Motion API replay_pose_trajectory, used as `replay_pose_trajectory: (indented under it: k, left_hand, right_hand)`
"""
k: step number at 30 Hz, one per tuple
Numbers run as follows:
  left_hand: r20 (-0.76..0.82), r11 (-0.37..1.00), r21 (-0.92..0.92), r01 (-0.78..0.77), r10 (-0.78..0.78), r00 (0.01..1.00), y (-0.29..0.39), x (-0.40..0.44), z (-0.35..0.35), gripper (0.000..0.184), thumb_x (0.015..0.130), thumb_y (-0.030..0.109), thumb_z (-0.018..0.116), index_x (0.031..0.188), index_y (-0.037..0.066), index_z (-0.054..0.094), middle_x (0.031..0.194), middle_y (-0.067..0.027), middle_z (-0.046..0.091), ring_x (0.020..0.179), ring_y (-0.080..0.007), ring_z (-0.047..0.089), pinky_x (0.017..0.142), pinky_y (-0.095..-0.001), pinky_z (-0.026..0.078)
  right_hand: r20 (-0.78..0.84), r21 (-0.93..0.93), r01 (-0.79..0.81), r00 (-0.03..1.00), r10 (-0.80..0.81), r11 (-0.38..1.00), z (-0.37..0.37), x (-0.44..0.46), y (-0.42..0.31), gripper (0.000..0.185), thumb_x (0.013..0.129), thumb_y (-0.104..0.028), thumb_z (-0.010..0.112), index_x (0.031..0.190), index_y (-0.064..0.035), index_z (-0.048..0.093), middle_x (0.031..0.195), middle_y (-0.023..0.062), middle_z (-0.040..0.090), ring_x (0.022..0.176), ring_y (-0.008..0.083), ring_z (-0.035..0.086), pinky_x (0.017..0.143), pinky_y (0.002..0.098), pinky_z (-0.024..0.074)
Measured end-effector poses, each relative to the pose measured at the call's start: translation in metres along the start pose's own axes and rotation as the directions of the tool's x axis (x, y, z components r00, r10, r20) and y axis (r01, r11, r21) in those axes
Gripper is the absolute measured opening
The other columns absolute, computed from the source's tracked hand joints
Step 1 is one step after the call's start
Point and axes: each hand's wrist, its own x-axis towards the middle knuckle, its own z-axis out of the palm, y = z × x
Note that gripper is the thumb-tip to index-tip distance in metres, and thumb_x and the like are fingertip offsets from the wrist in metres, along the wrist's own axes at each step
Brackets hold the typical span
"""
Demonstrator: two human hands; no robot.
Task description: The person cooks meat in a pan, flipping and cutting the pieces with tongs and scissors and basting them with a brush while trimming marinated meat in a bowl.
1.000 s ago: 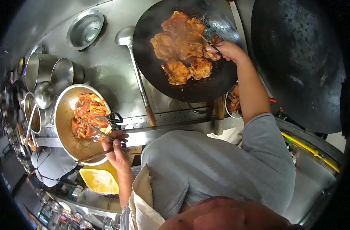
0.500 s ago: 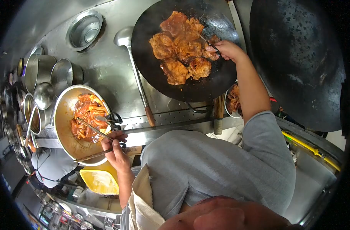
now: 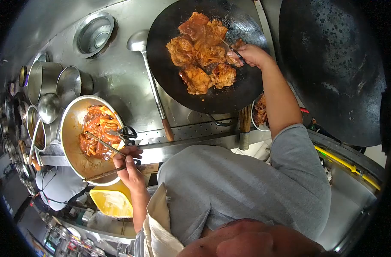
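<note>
My left hand (image 3: pixel 127 165) is closed around metal tongs (image 3: pixel 102 142), whose two arms are spread apart over the near side of a large bowl (image 3: pixel 71 159). Raw marinated meat (image 3: pixel 99 128) in red sauce lies in this bowl. Scissors with black handles (image 3: pixel 126 132) rest at its right rim. Over the right part of a black wok (image 3: pixel 174 90), my right hand (image 3: pixel 253 55) grips a thin metal tool with a dark handle (image 3: pixel 235 55); its exact kind is unclear. Its tip points at browned meat pieces (image 3: pixel 208 49) spread in the wok.
A long ladle (image 3: pixel 150 75) lies left of the wok. Further left are a metal basin (image 3: pixel 94 34) and several pots (image 3: pixel 45 81). A bamboo brush (image 3: pixel 244 128) and a container of cooked meat (image 3: pixel 260 112) sit at the front edge. Another wok (image 3: pixel 332 73) is on the right. A person (image 3: pixel 58 186) is at lower left.
My right hand and its tool have shifted very slightly over the wok. My left hand, the tongs and the meat look unchanged.
</note>
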Motion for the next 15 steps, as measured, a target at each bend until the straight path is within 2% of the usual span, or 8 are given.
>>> replay_pose_trajectory:
  k: [3,9,15]
  left_hand:
    - [-0.016,1.000,0.008,-0.002,0.002,1.000,0.000,0.000,0.000,0.021,0.103,0.020,0.048,0.111,0.001,0.049,0.105,-0.0158,0.064,0.085,-0.0200,0.065,0.072,-0.0313,0.051]
    - [-0.032,1.000,0.022,0.021,-0.020,0.999,-0.001,0.000,0.002,0.024,0.103,0.023,0.049,0.111,0.001,0.050,0.105,-0.0154,0.064,0.083,-0.0192,0.064,0.070,-0.0298,0.050]
    - [-0.048,1.000,0.010,0.014,-0.014,0.999,0.002,-0.002,-0.002,0.025,0.103,0.026,0.050,0.111,0.003,0.049,0.106,-0.0161,0.064,0.082,-0.0191,0.065,0.069,-0.0284,0.048]
  right_hand:
    - [0.015,-0.026,0.009,1.000,-0.009,1.000,0.000,-0.017,-0.015,0.061,0.071,-0.070,0.076,0.068,-0.0099,0.065,0.057,-0.0009,0.053,0.042,0.0089,0.038,0.041,0.0284,0.0226]
    - [-0.025,-0.027,0.003,1.000,-0.003,1.000,0.005,0.007,0.002,0.061,0.073,-0.069,0.074,0.067,-0.0100,0.064,0.056,-0.0013,0.053,0.042,0.0096,0.039,0.041,0.0287,0.0238]
    - [-0.049,-0.037,0.002,0.999,-0.004,0.999,0.000,-0.007,-0.001,0.066,0.070,-0.072,0.075,0.062,-0.0079,0.060,0.052,0.0009,0.047,0.039,0.0123,0.037,0.040,0.0305,0.0255]
